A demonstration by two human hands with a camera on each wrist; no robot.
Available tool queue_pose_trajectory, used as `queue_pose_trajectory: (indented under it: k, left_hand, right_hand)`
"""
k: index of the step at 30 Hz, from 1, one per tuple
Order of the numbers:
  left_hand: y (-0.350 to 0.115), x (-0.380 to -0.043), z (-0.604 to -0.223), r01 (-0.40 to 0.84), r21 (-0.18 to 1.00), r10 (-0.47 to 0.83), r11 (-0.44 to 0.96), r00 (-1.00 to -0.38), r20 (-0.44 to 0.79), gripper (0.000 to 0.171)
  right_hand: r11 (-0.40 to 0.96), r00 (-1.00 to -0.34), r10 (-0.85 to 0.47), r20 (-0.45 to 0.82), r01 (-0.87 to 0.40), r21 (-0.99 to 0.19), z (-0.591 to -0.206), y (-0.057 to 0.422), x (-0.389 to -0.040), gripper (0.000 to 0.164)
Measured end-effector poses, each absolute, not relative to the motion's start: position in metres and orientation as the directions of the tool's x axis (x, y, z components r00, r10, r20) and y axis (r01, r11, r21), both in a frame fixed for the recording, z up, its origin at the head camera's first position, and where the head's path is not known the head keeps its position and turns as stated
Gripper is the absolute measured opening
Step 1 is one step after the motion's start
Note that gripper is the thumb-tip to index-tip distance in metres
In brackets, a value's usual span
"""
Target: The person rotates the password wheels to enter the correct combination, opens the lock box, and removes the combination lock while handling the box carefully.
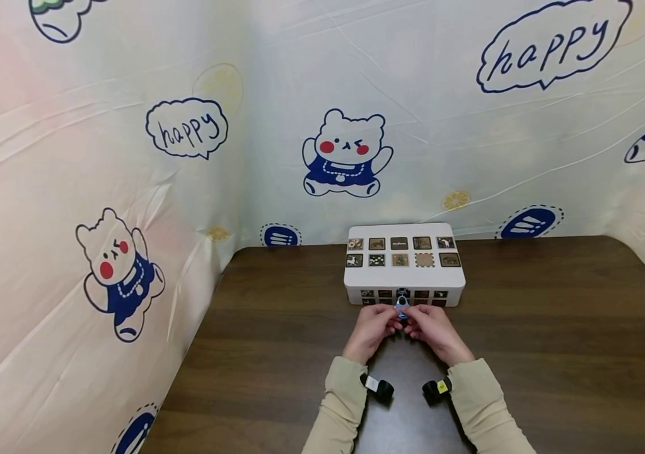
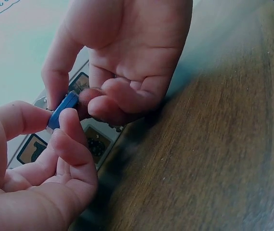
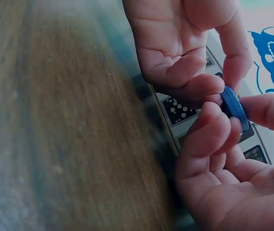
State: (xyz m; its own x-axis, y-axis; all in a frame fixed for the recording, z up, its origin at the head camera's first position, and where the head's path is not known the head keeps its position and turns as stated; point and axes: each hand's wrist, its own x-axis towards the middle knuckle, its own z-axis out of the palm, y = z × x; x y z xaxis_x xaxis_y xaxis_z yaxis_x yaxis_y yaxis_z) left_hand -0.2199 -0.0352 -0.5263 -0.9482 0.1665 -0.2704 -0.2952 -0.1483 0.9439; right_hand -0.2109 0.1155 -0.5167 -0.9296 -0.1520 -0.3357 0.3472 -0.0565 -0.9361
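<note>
Centrally, on a dark brown wood-grain bench (image 1: 277,328), I see through the head camera a person's two bare hands meeting at a small blue object (image 1: 402,307). The left hand (image 1: 372,329) pinches it from one side and the right hand (image 1: 435,331) from the other, the thumb and fingers of each closing on its edges, while the remaining fingers curl loosely beneath. My two wrist views show the same grip from close by: the object lies between the fingertips, slim and rounded, with a line running along its edge. It is turned nearly edge-on there and appears small from above, so I cannot fairly say what it is or whether it touches the box behind it.

That white box (image 1: 404,248) stands at the back of the bench, just beyond the hands, its lid bearing two rows of five square pictures; similar squares run along its near side. The object is at the middle of this near side, partly overlapping it as I look down. Light beige sleeves (image 1: 483,394) cover both forearms, and a black device (image 1: 380,389) sits at each cuff. Behind the bench I note a pale cloth (image 1: 277,69) printed with bears, fruit slices and the word "happy".
</note>
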Motion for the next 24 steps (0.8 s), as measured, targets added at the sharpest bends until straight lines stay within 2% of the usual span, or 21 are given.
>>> queue_pose_trajectory:
  k: [5,24]
  left_hand:
    - [-0.0354,-0.221,-0.527,-0.295,0.943,0.171,-0.153,-0.948,-0.268,0.022]
    - [-0.0377,-0.2213,-0.5284,-0.303,0.94,0.157,-0.161,-0.948,-0.278,0.018]
  right_hand:
    - [-0.025,-0.935,-0.143,-0.325,0.332,-0.943,-0.5152,0.1148,-0.2108,0.02]
    - [-0.104,-0.911,-0.139,-0.388,0.403,-0.909,-0.515,0.1119,-0.2116,0.021]
